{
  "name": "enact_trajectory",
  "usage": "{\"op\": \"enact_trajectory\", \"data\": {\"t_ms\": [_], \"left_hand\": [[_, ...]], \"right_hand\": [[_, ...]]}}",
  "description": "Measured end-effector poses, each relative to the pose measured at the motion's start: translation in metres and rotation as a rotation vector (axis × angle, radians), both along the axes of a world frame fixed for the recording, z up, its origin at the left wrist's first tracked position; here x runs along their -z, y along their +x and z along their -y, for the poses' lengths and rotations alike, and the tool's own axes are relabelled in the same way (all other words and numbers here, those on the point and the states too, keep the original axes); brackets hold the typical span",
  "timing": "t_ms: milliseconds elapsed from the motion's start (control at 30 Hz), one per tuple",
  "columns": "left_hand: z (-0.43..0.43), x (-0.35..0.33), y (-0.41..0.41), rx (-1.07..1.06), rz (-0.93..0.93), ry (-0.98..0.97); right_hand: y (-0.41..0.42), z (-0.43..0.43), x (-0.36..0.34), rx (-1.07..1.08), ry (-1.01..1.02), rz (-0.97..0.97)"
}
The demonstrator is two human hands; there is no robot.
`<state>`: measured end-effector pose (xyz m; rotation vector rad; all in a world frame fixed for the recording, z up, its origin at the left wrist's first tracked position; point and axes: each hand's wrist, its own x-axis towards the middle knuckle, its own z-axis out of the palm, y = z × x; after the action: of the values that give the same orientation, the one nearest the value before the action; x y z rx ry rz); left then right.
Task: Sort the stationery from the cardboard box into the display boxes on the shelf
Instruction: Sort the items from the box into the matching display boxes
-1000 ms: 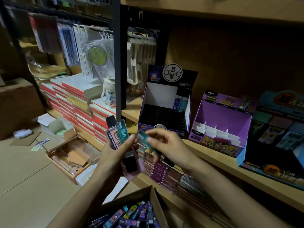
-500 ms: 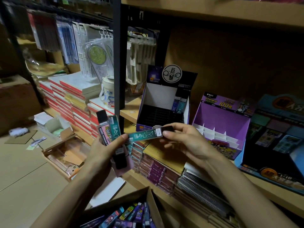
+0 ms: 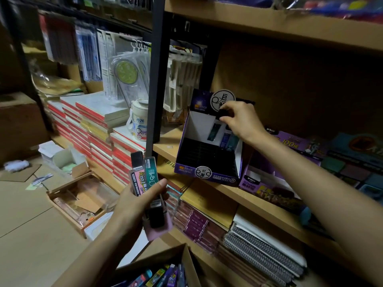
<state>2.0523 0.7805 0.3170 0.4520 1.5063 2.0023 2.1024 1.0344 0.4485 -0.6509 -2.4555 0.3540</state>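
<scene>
Head view: step looks like slotting a teal lead case (image 3: 216,131) into the dark display box (image 3: 207,160), frame centre; next needs it lined up w/ a free slot, then released. R hand (image 3: 240,121), arm stretched fwd, pinches its black cap (image 3: 222,113); L hand (image 3: 139,200), lower centre, clamps a bunch of cases (image 3: 145,175) above the cardboard box (image 3: 187,258) at bottom.

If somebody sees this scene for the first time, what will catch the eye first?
First the right hand, up at the shelf, pinching a teal case upright in the back of the dark display box. Then the left hand, lower and central, gripping a bundle of cases above the open cardboard box.
</scene>
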Motion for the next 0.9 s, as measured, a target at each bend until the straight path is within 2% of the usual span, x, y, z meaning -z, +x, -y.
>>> {"op": "enact_trajectory", "data": {"t_ms": [367, 633, 833, 900], "left_hand": [[0.000, 0.004, -0.003, -0.011, 0.004, -0.006], [-0.001, 0.005, -0.002, -0.010, 0.015, -0.016], [0.001, 0.004, -0.002, -0.008, 0.015, -0.010], [0.001, 0.003, -0.002, -0.007, 0.006, -0.010]], "right_hand": [[-0.017, -0.018, 0.011, -0.003, 0.086, 0.182], [-0.016, -0.017, 0.016, 0.002, 0.076, 0.115], [-0.010, -0.022, 0.014, -0.028, 0.070, 0.190], [-0.009, -0.023, 0.016, -0.008, 0.138, 0.173]]}}
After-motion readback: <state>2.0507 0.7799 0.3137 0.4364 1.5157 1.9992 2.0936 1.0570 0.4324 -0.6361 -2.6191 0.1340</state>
